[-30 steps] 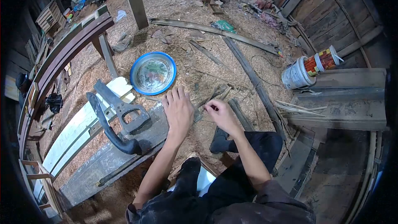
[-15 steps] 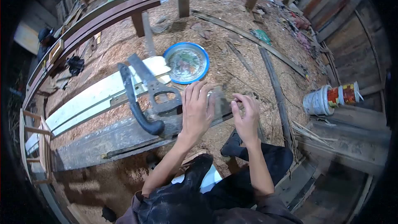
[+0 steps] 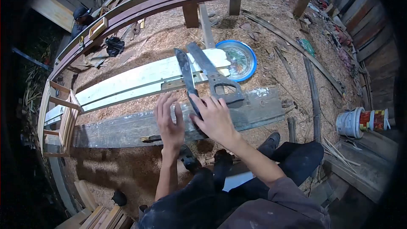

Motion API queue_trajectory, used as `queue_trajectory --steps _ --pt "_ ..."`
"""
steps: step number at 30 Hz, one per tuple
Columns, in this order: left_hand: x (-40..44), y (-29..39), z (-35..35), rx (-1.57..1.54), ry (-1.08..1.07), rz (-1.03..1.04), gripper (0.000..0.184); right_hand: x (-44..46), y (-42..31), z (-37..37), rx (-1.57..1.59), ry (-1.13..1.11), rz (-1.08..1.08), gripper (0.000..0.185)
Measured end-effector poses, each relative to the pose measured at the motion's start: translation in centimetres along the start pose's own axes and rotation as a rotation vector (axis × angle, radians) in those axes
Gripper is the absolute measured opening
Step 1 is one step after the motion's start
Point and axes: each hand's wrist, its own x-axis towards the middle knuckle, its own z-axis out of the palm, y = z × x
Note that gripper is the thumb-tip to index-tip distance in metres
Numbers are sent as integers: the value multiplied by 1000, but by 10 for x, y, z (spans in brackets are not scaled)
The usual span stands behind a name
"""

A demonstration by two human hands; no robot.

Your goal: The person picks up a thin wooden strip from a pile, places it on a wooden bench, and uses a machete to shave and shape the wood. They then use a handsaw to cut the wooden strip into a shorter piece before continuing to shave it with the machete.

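Observation:
A machete (image 3: 184, 65) with a dark blade and black handle lies across pale boards and the grey plank (image 3: 114, 133). My right hand (image 3: 218, 121) is at its handle, thumb and forefinger on either side; the palm hides part of the grip. Close beside it rests a handsaw (image 3: 203, 63), its loop handle just beyond my right fingers. My left hand (image 3: 169, 121) is raised over the plank, fingers apart and slightly curled, holding nothing. Below it, a thin dark strip with a pale end (image 3: 151, 138) lies on the plank.
White-painted boards (image 3: 131, 78) stretch left toward a small wooden frame (image 3: 59, 118). A blue-rimmed basin (image 3: 253, 55) stands behind the saw. Buckets (image 3: 349, 123) lie at right. A maroon beam (image 3: 144, 10) crosses behind, with a person (image 3: 80, 19) at far left. Wood shavings cover the ground.
My view has swung left. My right hand has moved left to the machete handle. My left hand has shifted left, away from the saw handle, and turned with fingers raised.

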Motion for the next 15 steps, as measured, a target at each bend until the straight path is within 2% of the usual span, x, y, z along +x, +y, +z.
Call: queue_trajectory --steps 1,2,5,6,8,9,10,12,14,15 --pt "-5 -4 -5 7 -12 1 26 4 -4 6 -33 -29 2 73" --pt "-12 -8 -7 8 -12 -8 26 8 -6 9 -33 -38 -1 73" --pt "-33 -16 -4 -91 -106 -150 23 17 0 21 -69 -50 84 92" --pt "-39 -17 -3 -90 -103 -165 23 18 1 23 -70 -64 76 92" --pt "-43 -16 -2 -71 -173 -36 24 25 -1 18 -43 -196 180 95" --pt "-46 -17 0 -90 -181 -2 27 25 3 21 59 -46 116 92" --pt "-48 -17 -1 -92 -178 -10 27 23 5 16 56 -54 111 92" --pt "-49 -15 -4 -59 -346 90 31 27 -2 -13 203 -123 280 87" --pt "-45 -11 -5 -86 -332 139 34 19 4 -23 277 -91 282 84" --pt "-43 -10 -5 -83 -370 190 36 12 4 -30 349 -4 259 83"
